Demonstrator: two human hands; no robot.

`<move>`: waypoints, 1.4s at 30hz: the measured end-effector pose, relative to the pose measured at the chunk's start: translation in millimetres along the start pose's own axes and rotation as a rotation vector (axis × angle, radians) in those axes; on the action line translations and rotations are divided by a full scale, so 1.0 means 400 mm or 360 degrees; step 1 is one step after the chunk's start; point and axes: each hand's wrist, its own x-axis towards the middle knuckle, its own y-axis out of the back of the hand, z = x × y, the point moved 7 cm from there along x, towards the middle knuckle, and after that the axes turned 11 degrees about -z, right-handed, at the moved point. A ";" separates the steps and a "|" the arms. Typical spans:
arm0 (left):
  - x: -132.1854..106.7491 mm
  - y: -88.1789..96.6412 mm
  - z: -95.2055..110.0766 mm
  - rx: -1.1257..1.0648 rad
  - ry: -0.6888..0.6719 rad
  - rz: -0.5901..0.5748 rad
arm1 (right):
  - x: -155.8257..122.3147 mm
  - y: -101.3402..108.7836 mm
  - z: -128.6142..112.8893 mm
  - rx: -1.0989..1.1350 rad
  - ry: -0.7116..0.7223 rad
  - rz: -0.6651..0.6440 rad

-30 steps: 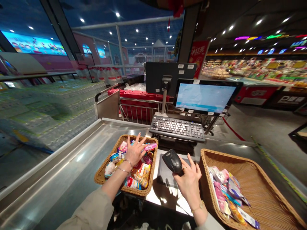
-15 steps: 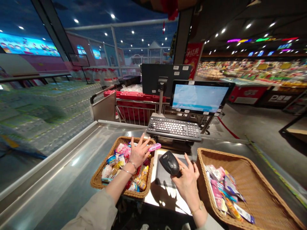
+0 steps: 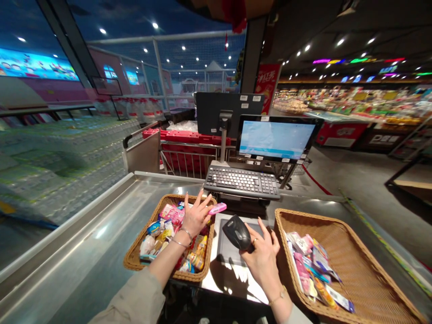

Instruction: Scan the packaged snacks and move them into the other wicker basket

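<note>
- Left hand (image 3: 196, 219): over the left basket (image 3: 132, 261), toward its far right corner; fingers spread, a pink item (image 3: 218, 208) gripped at one end; thumb largely hidden.
- Pink item: juts across the left basket's right edge, near the far corner.
- Right hand (image 3: 265, 258): between both baskets, partly curled about a black scanner (image 3: 236, 231), some fingers raised.
- Right basket (image 3: 357, 261): packets (image 3: 312, 265) lie along its left edge.
- Keyboard (image 3: 241, 182): at the counter's (image 3: 101, 243) far edge.
</note>
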 end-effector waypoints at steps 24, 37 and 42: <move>0.003 -0.005 0.010 -0.0024 0.0000 -0.0022 | -0.017 -0.008 0.001 0.0053 0.0019 -0.0080; 0.014 0.006 0.034 -0.0025 -0.0044 0.0041 | -0.034 0.013 0.039 0.0000 -0.0086 0.0098; 0.038 0.011 0.064 -0.0057 -0.0091 0.0040 | -0.049 0.035 0.058 -0.0047 -0.0114 0.0197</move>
